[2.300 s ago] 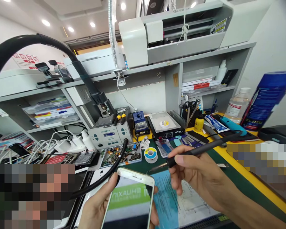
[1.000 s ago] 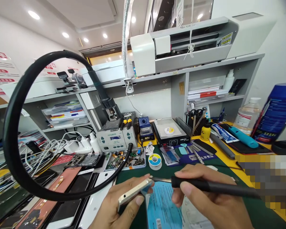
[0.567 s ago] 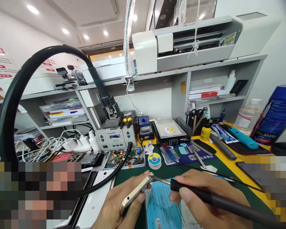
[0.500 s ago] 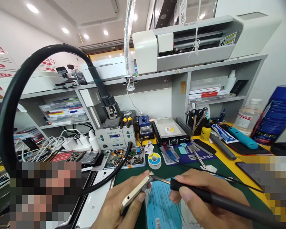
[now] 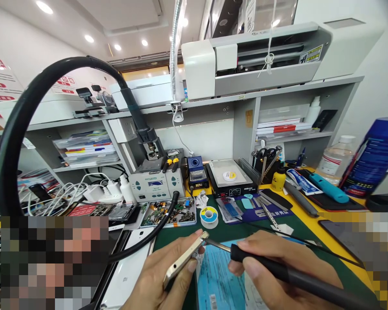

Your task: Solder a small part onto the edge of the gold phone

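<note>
My left hand (image 5: 163, 271) is closed around a thin, gold-edged phone (image 5: 181, 263), held tilted on its side with a small round hole in the near edge. In my right hand (image 5: 278, 267) is a soldering iron (image 5: 297, 275) with a black grip and a slim metal shaft. Its tip meets the phone's far upper end, where fine detail is too small to make out. Below both hands lies a blue printed sheet (image 5: 218, 271) on the green mat (image 5: 181, 234).
A solder spool (image 5: 209, 217), a tray of small parts (image 5: 168, 213) and a hot plate (image 5: 234, 176) stand behind the hands. To the left, a thick black hose (image 5: 151, 239) arches over a white phone (image 5: 129, 267). A black cable (image 5: 310, 243) crosses the mat at right.
The view has shifted very slightly. The phone and the soldering iron keep nearly the same positions in my hands, with the tip still at the phone's end.
</note>
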`<state>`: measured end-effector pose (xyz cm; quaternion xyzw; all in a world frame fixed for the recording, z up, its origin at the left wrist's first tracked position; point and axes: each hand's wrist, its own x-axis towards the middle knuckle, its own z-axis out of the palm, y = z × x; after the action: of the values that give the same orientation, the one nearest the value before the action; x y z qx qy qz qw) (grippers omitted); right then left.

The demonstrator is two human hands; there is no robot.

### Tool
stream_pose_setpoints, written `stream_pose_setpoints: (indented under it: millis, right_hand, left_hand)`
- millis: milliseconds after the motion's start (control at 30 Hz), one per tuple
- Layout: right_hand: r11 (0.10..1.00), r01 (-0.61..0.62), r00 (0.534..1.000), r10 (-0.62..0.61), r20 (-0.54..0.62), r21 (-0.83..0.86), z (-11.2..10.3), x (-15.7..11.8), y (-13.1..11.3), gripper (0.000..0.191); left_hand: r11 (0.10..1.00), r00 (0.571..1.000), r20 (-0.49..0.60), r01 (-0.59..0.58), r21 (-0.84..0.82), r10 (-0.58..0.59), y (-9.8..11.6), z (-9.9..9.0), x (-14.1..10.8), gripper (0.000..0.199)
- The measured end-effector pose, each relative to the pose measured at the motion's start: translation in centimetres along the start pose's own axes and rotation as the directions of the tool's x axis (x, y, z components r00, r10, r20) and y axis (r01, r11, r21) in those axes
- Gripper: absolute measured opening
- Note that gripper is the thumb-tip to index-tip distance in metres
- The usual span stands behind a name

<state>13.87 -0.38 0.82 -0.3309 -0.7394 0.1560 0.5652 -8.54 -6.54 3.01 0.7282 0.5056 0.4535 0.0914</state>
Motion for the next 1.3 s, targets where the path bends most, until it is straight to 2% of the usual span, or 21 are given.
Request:
stream_pose_setpoints:
  millis: [100, 200, 400, 633, 800, 933, 1133, 1300]
  right_hand:
    - [0.998, -0.016, 1.0, 0.016, 0.003, 0.056, 0.2, 0.2, -0.2, 0.015]
    - [0.995, -0.016, 1.0, 0.016, 0.002, 0.094, 0.2, 0.4, -0.5, 0.016]
    - [0.999, 0.035, 0.999, -0.036, 0.033, 0.016, -0.3, 0.7, -0.3, 0.013]
    - [0.994, 0.038, 0.998, -0.042, 0.038, 0.103, 0.0, 1.0, -0.5, 0.019]
    - [0.99, 0.035, 0.998, -0.042, 0.053, 0.14, 0.0, 0.9, -0.6, 0.021]
    - [0.988, 0.05, 0.997, -0.057, 0.047, 0.148, -0.1, 1.0, -0.6, 0.026]
    - [0.979, 0.007, 0.995, -0.026, 0.092, 0.203, -0.1, 0.9, -0.5, 0.024]
    - [0.975, 0.045, 0.99, -0.073, 0.122, 0.219, -0.3, 1.0, -0.2, 0.027]
  left_hand:
    - [0.998, 0.997, 0.052, -0.063, -0.001, 0.063, -0.5, -0.2, 0.3, 0.052]
    - [0.999, 0.997, 0.068, -0.047, 0.018, 0.045, -0.5, -0.1, 0.3, 0.053]
    - [0.997, 0.998, -0.017, 0.062, 0.047, -0.062, 0.3, 0.4, -0.3, 0.038]
    - [1.0, 0.999, 0.043, -0.026, 0.0, 0.026, -0.2, -0.1, 0.0, 0.051]
    - [0.997, 0.997, -0.041, 0.06, 0.043, -0.059, 0.4, 0.1, -0.5, 0.042]
    - [0.999, 1.0, -0.027, 0.016, 0.046, -0.015, 0.0, 0.1, -0.3, 0.047]
    - [0.993, 0.99, 0.084, -0.114, 0.014, 0.113, -0.8, -0.5, 0.4, 0.06]
    - [0.99, 0.987, 0.078, -0.141, 0.009, 0.14, -1.0, -0.4, 0.2, 0.059]
